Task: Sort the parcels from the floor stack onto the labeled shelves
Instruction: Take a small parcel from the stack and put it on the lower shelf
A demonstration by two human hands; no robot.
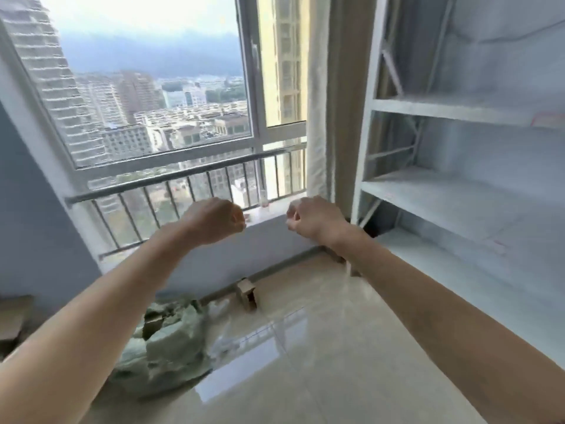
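- Head view, looking forward and down across a glossy beige tiled floor (305, 347) toward a large window (153, 87) with a grey metal guard rail (183, 175); tall city buildings show outside.
- Both bare forearms reach forward at mid-height. The left hand (214, 220) and the right hand (315, 218) are both curled into loose fists, near each other but apart, and neither holds anything.
- The parcels (165, 341) are a blurred heap of pale green-grey soft plastic mail bags on the floor at lower left, below the left forearm and partly hidden by it. How many there are cannot be told.
- A small brown cardboard box (246, 292) stands on the floor near the wall, just beyond the heap. A second cardboard box (12, 319) shows at the left edge.
- A white metal shelf unit (458, 191) stands on the right. Its visible boards carry no parcels; faint red marks on them may be labels, too blurred to read.
- Judged step: the very start, with hands free and nothing sorted.
- The next move likely calls for bending down left to the heap, gripping one bag and reading its label before choosing a shelf.
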